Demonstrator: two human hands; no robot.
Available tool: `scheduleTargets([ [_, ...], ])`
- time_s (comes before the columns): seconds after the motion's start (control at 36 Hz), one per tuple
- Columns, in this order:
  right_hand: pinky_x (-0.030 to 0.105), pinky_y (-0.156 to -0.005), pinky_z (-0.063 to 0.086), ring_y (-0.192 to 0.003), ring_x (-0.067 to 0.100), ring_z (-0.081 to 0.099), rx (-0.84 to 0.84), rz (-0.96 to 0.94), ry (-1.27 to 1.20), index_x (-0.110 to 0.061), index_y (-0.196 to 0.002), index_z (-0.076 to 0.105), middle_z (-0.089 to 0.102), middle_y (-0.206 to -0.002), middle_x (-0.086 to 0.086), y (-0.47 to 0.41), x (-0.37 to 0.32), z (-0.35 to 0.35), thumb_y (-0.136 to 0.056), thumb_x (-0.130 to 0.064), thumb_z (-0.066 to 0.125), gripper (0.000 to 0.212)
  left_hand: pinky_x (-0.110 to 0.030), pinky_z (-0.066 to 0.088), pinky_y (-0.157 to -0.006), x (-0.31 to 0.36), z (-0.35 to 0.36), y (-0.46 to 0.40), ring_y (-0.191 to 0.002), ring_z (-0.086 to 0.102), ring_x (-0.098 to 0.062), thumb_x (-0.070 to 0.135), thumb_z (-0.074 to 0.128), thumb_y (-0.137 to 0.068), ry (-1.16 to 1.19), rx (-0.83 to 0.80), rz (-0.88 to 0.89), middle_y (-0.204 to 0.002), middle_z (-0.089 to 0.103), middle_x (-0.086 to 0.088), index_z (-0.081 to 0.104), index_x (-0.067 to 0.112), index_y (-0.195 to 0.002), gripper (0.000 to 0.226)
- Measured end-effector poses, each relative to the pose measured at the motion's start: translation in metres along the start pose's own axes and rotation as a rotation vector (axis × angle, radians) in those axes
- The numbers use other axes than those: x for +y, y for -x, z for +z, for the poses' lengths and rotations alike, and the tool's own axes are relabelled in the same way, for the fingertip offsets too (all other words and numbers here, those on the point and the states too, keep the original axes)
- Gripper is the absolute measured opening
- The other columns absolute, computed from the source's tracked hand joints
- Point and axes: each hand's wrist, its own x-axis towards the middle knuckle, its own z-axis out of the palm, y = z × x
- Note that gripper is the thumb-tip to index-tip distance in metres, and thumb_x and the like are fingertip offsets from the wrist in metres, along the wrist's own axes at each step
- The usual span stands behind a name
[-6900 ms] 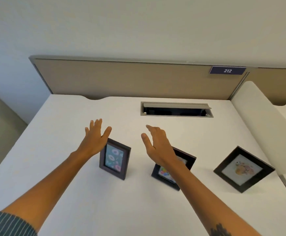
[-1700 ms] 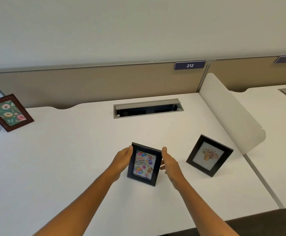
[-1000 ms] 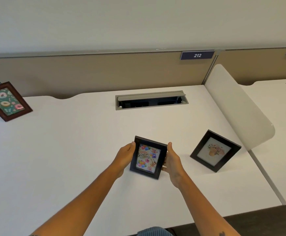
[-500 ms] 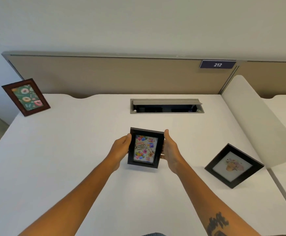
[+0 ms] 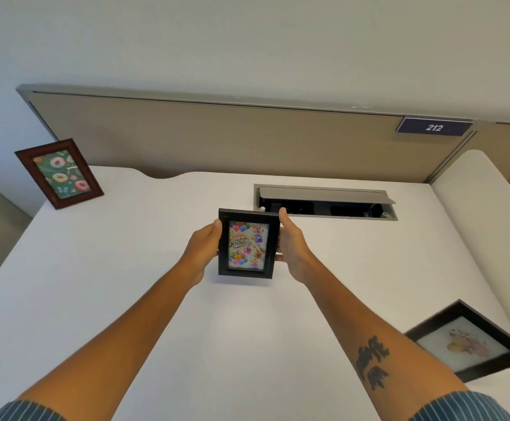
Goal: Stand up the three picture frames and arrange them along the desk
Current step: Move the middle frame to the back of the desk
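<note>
A black frame with a birthday card picture (image 5: 248, 244) is held upright over the middle of the white desk (image 5: 126, 284). My left hand (image 5: 203, 247) grips its left edge and my right hand (image 5: 293, 250) grips its right edge. A brown wooden frame with a doughnut picture (image 5: 60, 173) stands at the desk's far left corner, leaning back. A second black frame with a pale picture (image 5: 468, 341) stands tilted at the near right, partly behind my right forearm.
A grey cable hatch (image 5: 323, 202) with its lid raised is set into the desk just behind the held frame. A beige partition (image 5: 217, 138) with a "212" label (image 5: 434, 127) runs along the back. A white divider (image 5: 484, 214) borders the right side.
Both hands have carried the birthday frame away from me toward the back of the desk, near the cable hatch. The view has tilted, so the right black frame now sits lower right.
</note>
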Motion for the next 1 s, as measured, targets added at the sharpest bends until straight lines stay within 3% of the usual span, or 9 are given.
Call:
scheduleTargets([
  [0.31, 0.053, -0.119, 0.042, -0.131, 0.025, 0.065, 0.019, -0.056, -0.02, -0.03, -0.14, 0.063, 0.074, -0.13, -0.001, -0.105, -0.078, 0.017, -0.105, -0.079, 0.029, 0.069, -0.038, 0.051, -0.096, 0.053, -0.022, -0.113, -0.127, 0.06, -0.027, 0.054, 0.036, -0.108, 0.054, 0.06, 0.009, -0.133, 0.064, -0.005, 0.056, 0.025, -0.126, 0.04],
  [0.47, 0.054, -0.118, 0.037, -0.138, 0.03, 0.059, -0.021, -0.069, -0.047, -0.024, -0.152, 0.058, 0.065, -0.152, 0.009, -0.157, -0.103, 0.02, -0.107, -0.075, 0.026, 0.075, -0.044, 0.05, -0.105, 0.074, -0.025, -0.167, -0.131, 0.058, -0.029, 0.054, 0.035, -0.108, 0.062, 0.097, 0.005, -0.143, 0.062, -0.008, 0.054, 0.026, -0.126, 0.038],
  [0.64, 0.056, -0.123, 0.036, -0.132, 0.03, 0.061, -0.02, -0.045, -0.083, -0.028, -0.138, 0.062, 0.069, -0.138, 0.006, -0.197, -0.108, 0.024, -0.108, -0.074, 0.03, 0.064, -0.044, 0.049, -0.107, 0.074, -0.027, -0.203, -0.134, 0.056, -0.029, 0.056, 0.034, -0.108, 0.056, 0.122, -0.026, -0.147, 0.059, -0.008, 0.052, 0.021, -0.141, 0.052],
  [0.81, 0.059, -0.126, 0.035, -0.142, 0.034, 0.058, -0.034, -0.01, -0.082, -0.022, -0.155, 0.055, 0.066, -0.151, 0.01, -0.22, -0.103, 0.025, -0.108, -0.073, 0.03, 0.073, -0.046, 0.049, -0.109, 0.064, -0.026, -0.224, -0.137, 0.055, -0.03, 0.055, 0.033, -0.108, 0.038, 0.131, -0.054, -0.151, 0.056, -0.01, 0.05, 0.019, -0.146, 0.054],
  [1.0, 0.06, -0.129, 0.033, -0.144, 0.033, 0.058, -0.044, -0.003, -0.078, -0.023, -0.156, 0.055, 0.064, -0.154, 0.01, -0.23, -0.103, 0.024, -0.107, -0.073, 0.031, 0.074, -0.048, 0.049, -0.111, 0.061, -0.027, -0.236, -0.14, 0.052, -0.032, 0.053, 0.034, -0.109, 0.026, 0.14, -0.068, -0.154, 0.053, -0.011, 0.046, 0.019, -0.15, 0.055],
])
